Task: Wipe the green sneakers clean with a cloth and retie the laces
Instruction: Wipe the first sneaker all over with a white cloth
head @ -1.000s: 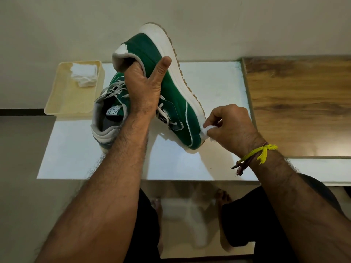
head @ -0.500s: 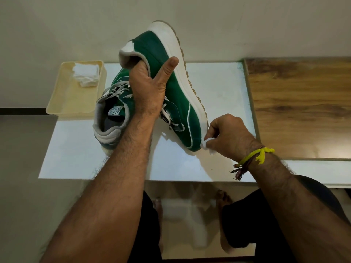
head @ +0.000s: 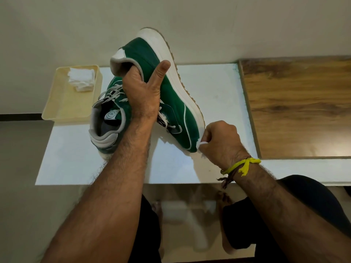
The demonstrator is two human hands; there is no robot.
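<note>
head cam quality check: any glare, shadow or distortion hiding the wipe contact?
Head view: wide-angle bowing at the edges; soft sheen on the white table; the held sneaker casts a shadow beneath its toe; the cloth in the right hand is slightly soft but visible; the left hand is sharp.

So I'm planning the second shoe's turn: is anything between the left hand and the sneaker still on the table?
Only the held sneaker: the left hand grips its collar, and it hangs just over the second sneaker on the table. Nothing else visible intervenes.
</note>
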